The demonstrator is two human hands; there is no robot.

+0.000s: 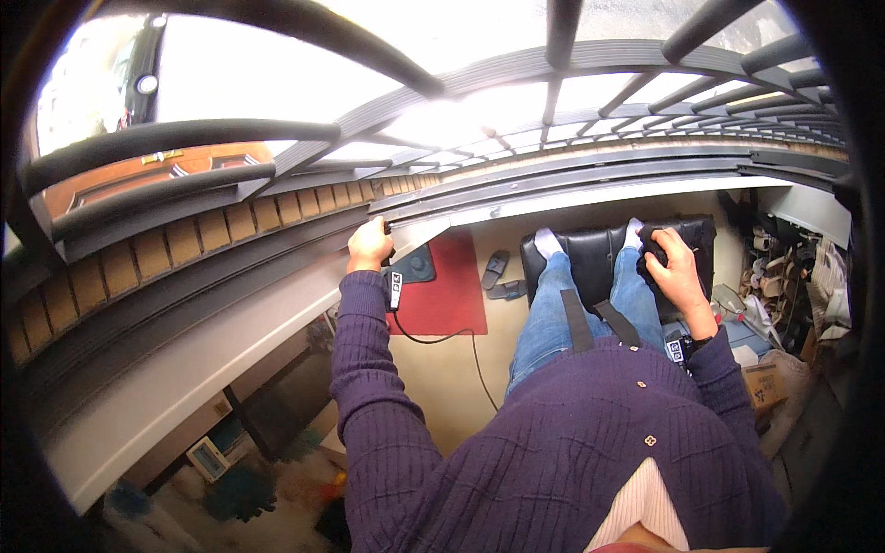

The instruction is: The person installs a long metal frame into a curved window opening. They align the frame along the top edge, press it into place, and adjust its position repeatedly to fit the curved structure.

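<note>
My left hand is closed in a fist at the corner of the dark window track. A bit of black shows by its fingers, too little to name. My right hand is curled around a bunched black cloth, held above the right edge of a black padded seat. I stand on that seat in pale socks. The window track and the white sill run in front of me, with the black bars of a window grille beyond.
Grey slippers lie on the floor beside a red mat. A black cable hangs from a device at my left wrist. Shoes are piled at the right, near a cardboard box. Outside are a brown door and a dark car.
</note>
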